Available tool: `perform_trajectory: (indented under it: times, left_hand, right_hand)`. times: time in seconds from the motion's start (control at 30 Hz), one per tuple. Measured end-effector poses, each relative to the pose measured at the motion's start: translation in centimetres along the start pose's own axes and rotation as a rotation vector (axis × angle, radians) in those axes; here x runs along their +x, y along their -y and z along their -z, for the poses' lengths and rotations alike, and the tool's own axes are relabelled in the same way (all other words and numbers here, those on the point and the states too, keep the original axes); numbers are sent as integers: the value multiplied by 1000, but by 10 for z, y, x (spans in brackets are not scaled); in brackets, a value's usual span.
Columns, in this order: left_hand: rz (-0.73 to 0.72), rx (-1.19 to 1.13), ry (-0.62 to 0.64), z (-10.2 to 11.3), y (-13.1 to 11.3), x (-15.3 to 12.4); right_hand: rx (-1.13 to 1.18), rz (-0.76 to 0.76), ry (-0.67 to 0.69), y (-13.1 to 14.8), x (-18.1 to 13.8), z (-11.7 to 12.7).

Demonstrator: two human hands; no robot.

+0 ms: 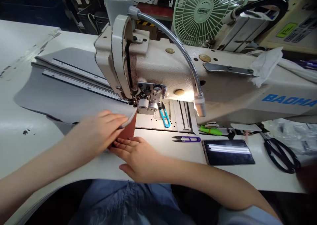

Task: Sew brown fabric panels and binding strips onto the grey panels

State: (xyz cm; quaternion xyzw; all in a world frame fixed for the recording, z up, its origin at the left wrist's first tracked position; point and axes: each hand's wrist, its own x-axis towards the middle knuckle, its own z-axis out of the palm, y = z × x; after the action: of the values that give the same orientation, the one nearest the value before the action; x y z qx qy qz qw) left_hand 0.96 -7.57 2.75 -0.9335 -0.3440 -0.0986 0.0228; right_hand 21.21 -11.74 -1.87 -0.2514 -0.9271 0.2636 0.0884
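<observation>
A grey sheet of material [61,96] lies on the white table and runs under the head of a cream sewing machine [153,63]. Its near corner is folded up, showing a reddish-brown underside [129,130] just left of the presser foot [145,104]. My left hand [99,132] rests on top of that folded corner with fingers curled over its edge. My right hand [136,154] lies flat on the table just below the fold, fingers stretched toward it and touching its lower edge.
Blue thread snips [164,116] lie on the machine bed. Purple snips [186,139], a green marker [210,130], a dark phone [229,151] and black scissors [281,152] sit to the right. A green fan [205,14] stands behind. A gooseneck lamp [200,104] shines on the bed.
</observation>
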Motion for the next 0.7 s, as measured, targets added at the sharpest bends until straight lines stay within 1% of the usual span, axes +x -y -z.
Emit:
perform_trajectory:
  times: [0.03,0.1,0.13,0.2,0.3,0.47,0.7]
  left_hand:
    - [-44,19,-30,-8,-6,-3]
    - [-122,89,-45,-25,-17,-10]
    - [-135,112,-45,-32,-21,-14]
    - [-105,102,-49,-40,-24,-21]
    - [-60,27,-66,-46,-18,-26]
    - [-43,-59,-117,-53,-3,-19]
    - [-16,-78,-125,-64,9,-10]
  right_hand:
    - [-56,9,-11,0,-4,-7]
    - [-166,40,-41,-1,-8,-21]
    - [-214,58,-60,-3,-8,-27]
    - [-281,79,-89,-5,-5,-34]
    - [-314,72,-96,-9,4,-35]
    - [-299,33,-89,-17,14,-27]
    - [-312,1,-175,-33,21,-29]
